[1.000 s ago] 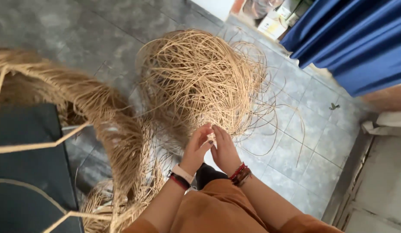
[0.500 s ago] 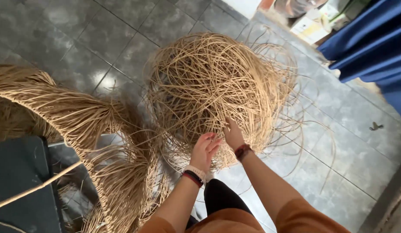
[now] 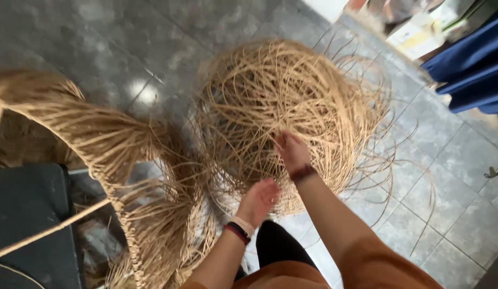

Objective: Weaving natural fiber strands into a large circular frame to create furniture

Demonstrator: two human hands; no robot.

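1. Rattan tangle (image 3: 291, 101): I see a loose round heap of thin tan strands on the grey tiled floor (image 3: 99, 37), at centre, far from the body.
2. Right hand (image 3: 293, 151): I see it reached into the heap's near edge, fingers curled among strands. Whether its grip has closed on any strand, I cannot tell.
3. Left hand (image 3: 258, 199): nearer, just below the heap, fingers loosely bent, blurred; its grip appears empty.
4. Woven fringe band (image 3: 99, 134): arcs at left, beside a dark cushion (image 3: 29, 214).
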